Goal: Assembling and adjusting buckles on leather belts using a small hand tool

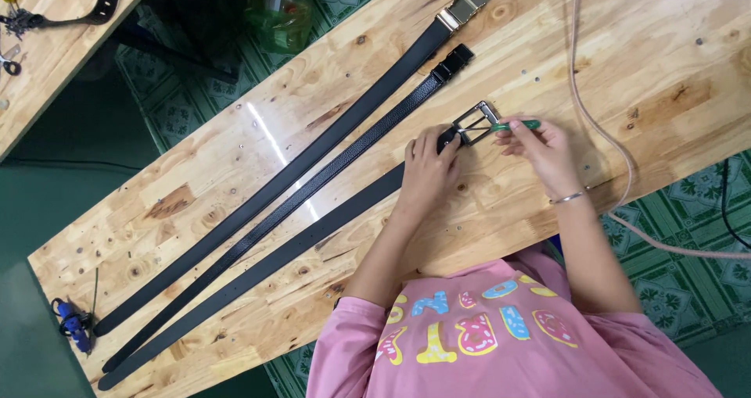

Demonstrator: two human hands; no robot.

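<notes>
One belt (258, 269), buckle (476, 123) upper-right.

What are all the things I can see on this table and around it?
Belts: three, black, lying side by side slantwise across the bench.
Silver buckle: one, on the near belt's end, at the hands.
Gold buckle: one, on the far belt's end.
Screwdriver: one, green, at the silver buckle.
Cord: one, pinkish, trailing over the bench's right side.
Bench: one, pale wood.
Blue tool: one, on the bench's left corner.
Second bench: one, wood, top left.
Floor: green patterned.
Bracelet: one, silver, right wrist.
Shirt: pink.
Left hand: presses the near belt.
Right hand: holds the screwdriver.
</notes>
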